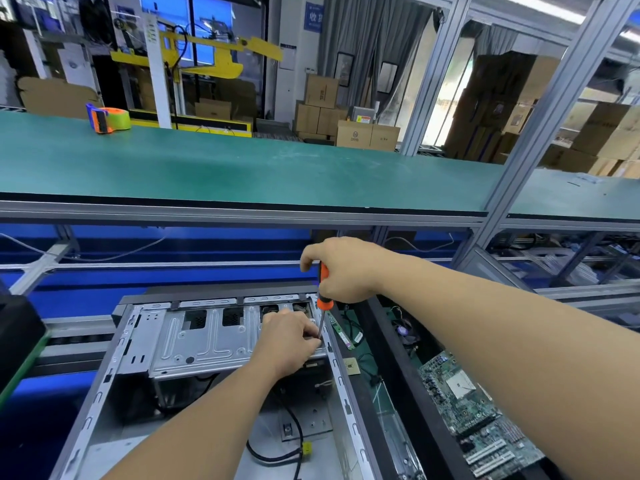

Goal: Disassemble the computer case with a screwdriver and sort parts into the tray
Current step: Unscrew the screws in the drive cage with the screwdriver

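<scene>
An open computer case lies on its side in front of me, with a silver metal drive cage across its upper part. My right hand grips the orange and black handle of a screwdriver, held upright with its tip down at the cage's right edge. My left hand rests on the cage beside the tip, and its fingers pinch around the shaft's lower end. A black tray to the right of the case holds a green motherboard, a memory stick, a small fan and a processor chip.
Black cables with a yellow connector lie inside the case bottom. A green-topped bench runs across behind, with an orange tape dispenser at its far left. A black object sits at the left edge. Aluminium frame posts rise on the right.
</scene>
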